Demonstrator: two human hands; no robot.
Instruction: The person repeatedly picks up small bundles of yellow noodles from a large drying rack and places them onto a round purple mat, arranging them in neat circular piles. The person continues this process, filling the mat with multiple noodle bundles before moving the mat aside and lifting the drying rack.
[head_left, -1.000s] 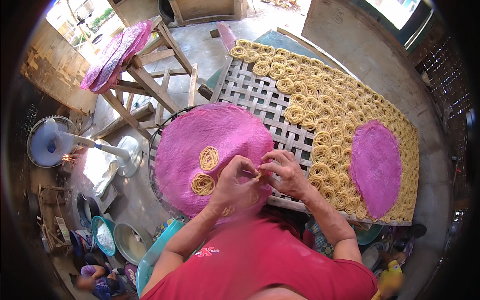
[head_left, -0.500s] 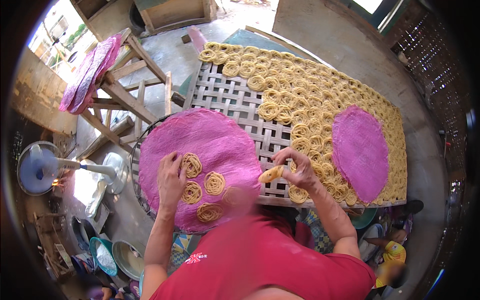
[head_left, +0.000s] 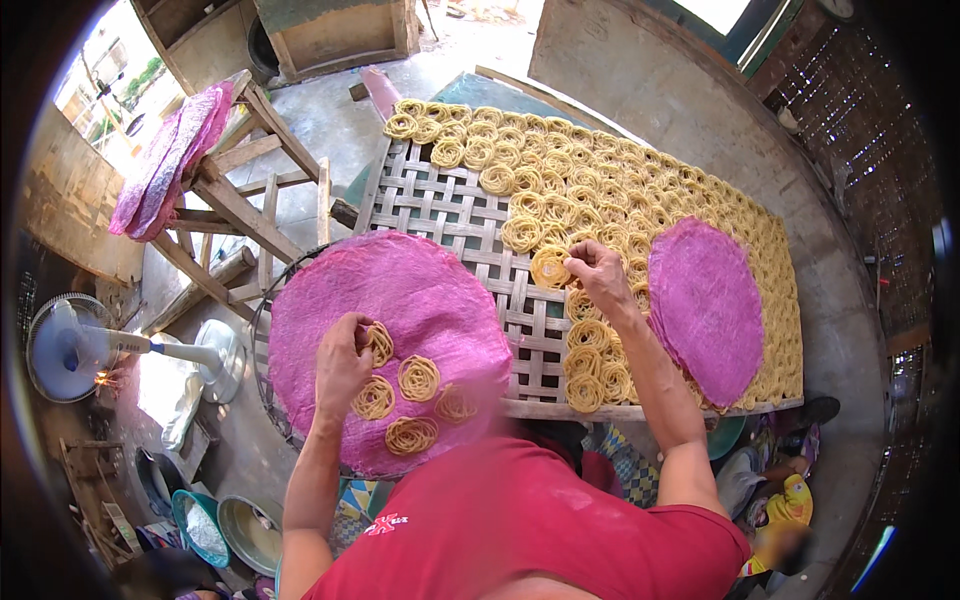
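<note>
At the left edge of the rows on the woven rack, my right hand pinches the rim of a yellow noodle nest. That nest lies over the bare lattice, against its neighbours. My left hand has its fingers closed on another noodle nest, which looks slightly tilted up from the round pink sheet. Several more coiled nests, one of them a noodle nest, lie near it on the same sheet. A blurred patch partly veils the lower right of the sheet.
An oval pink sheet lies on the nests at the rack's right. Left stand a wooden frame with pink sheets draped over it, and a fan. Basins sit lower left; a person in yellow is lower right.
My right hand has carried its noodle nest away from me and laid it flat at the row's edge. My left hand has closed on a nest on the pink sheet.
</note>
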